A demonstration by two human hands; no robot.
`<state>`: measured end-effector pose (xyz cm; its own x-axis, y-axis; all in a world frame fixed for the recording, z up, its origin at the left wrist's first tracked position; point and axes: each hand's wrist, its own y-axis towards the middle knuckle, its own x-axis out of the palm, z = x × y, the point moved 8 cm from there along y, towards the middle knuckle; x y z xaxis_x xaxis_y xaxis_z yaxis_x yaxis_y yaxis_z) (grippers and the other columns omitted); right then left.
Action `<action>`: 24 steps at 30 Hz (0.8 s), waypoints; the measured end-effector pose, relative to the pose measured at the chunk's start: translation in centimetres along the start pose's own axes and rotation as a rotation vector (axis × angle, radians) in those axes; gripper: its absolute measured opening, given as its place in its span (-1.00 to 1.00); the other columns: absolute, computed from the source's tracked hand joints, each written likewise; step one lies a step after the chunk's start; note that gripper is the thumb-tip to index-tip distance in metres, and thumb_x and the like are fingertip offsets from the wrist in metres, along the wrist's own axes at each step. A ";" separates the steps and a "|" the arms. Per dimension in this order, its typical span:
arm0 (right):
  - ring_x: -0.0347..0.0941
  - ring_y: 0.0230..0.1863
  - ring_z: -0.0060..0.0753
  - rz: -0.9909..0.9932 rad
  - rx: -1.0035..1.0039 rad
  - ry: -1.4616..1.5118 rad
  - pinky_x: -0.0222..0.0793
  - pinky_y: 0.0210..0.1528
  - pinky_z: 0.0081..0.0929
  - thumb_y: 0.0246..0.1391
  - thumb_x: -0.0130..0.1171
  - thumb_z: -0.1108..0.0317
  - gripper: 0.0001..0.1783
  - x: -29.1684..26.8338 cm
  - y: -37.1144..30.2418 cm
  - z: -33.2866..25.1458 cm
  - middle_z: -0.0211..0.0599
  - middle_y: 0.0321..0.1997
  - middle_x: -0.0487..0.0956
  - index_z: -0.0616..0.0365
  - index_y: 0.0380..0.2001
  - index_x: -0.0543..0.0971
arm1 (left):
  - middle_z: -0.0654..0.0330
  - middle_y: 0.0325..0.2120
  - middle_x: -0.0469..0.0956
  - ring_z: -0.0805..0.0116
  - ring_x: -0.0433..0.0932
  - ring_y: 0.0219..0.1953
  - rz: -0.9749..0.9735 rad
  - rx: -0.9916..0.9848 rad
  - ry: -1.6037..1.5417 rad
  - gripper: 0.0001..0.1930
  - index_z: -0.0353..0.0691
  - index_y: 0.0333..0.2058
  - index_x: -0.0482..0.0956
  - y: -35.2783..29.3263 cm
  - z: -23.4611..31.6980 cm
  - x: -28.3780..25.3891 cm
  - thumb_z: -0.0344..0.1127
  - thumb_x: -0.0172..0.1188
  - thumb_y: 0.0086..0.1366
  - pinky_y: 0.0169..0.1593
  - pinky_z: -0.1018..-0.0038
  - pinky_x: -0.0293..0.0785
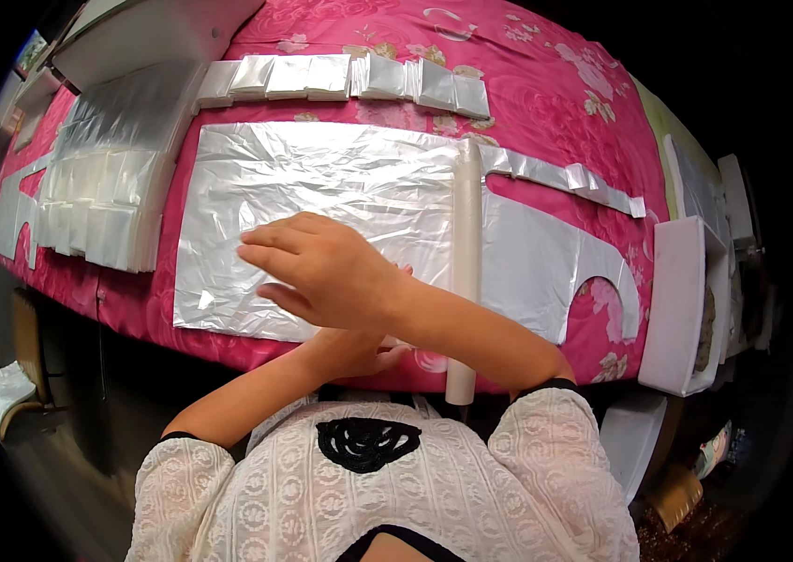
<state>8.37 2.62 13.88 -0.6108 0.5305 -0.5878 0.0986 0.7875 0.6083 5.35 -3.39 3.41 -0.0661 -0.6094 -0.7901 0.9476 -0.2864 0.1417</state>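
Observation:
A shiny silvery plastic sheet [256, 187] lies spread and wrinkled on the pink cloth. Its right end [537, 253] is smoother and has curved cut-outs. Across it, to the right of my hands, runs a pale tube [466, 215] that sticks out past the near edge of the cloth. My forearms cross. My right hand [321, 267] is over the sheet's middle, fingers apart, with nothing held. Beneath the right wrist, my left hand [359, 351] is at the sheet's near edge, mostly hidden; the fingers that show are apart.
Small folded silvery packets [312, 77] line up behind the sheet. On the left stands a stack of plastic pieces [106, 187], with a white box [153, 37] behind it. A white foam box [677, 300] is at the right edge of the pink floral cloth [565, 84].

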 end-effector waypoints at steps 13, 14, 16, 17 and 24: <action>-0.08 0.37 -0.14 -0.504 0.335 -0.368 -0.20 0.34 -0.16 0.10 -0.16 -0.14 -0.30 -4.9 -17.1 3.9 -0.16 0.29 0.19 0.13 0.16 0.28 | -0.12 0.17 0.16 -0.04 0.12 0.23 0.394 -0.308 -0.178 -0.37 -0.36 0.13 0.22 -15.4 -3.9 -6.5 0.07 -0.23 0.30 0.24 0.20 0.01; -0.05 0.35 -0.12 -0.570 0.247 -0.303 -0.23 0.34 -0.16 0.11 -0.19 -0.17 -0.29 -2.2 -15.1 3.3 -0.17 0.27 0.22 0.12 0.16 0.28 | -0.13 0.16 0.18 -0.03 0.15 0.21 0.424 -0.314 -0.175 -0.38 -0.36 0.12 0.23 -15.6 -3.8 -6.9 0.07 -0.28 0.31 0.23 0.21 0.03; 0.05 0.31 -0.11 -0.592 0.093 -0.012 -0.17 0.32 -0.16 0.11 -0.18 -0.18 -0.31 3.4 -10.8 0.5 -0.19 0.21 0.30 0.12 0.13 0.32 | -0.13 0.15 0.20 -0.03 0.17 0.20 0.484 -0.364 -0.251 -0.37 -0.37 0.12 0.23 -16.3 -4.5 -7.2 0.07 -0.30 0.31 0.23 0.23 0.04; 0.12 0.28 -0.12 -0.545 0.023 0.220 -0.09 0.30 -0.16 0.11 -0.13 -0.16 -0.34 5.5 -8.8 -1.5 -0.21 0.17 0.35 0.13 0.09 0.36 | -0.13 0.14 0.21 -0.03 0.19 0.20 0.516 -0.395 -0.282 -0.37 -0.37 0.11 0.24 -16.9 -4.9 -7.5 0.07 -0.31 0.32 0.23 0.24 0.05; 0.23 0.20 -0.12 -0.363 -0.020 0.061 0.11 0.21 -0.20 0.03 0.07 0.07 -0.48 4.5 -2.2 0.8 -0.19 0.12 0.38 0.15 0.01 0.41 | -0.14 0.15 0.21 -0.01 0.19 0.20 0.592 -0.523 -0.309 -0.39 -0.39 0.11 0.23 -21.5 -5.5 -9.1 0.04 -0.29 0.32 0.23 0.26 0.06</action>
<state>6.08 3.54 9.45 -0.6486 0.1972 -0.7352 -0.1488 0.9144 0.3765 -12.71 12.39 4.28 0.4765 -0.7472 -0.4633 0.8701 0.4763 0.1268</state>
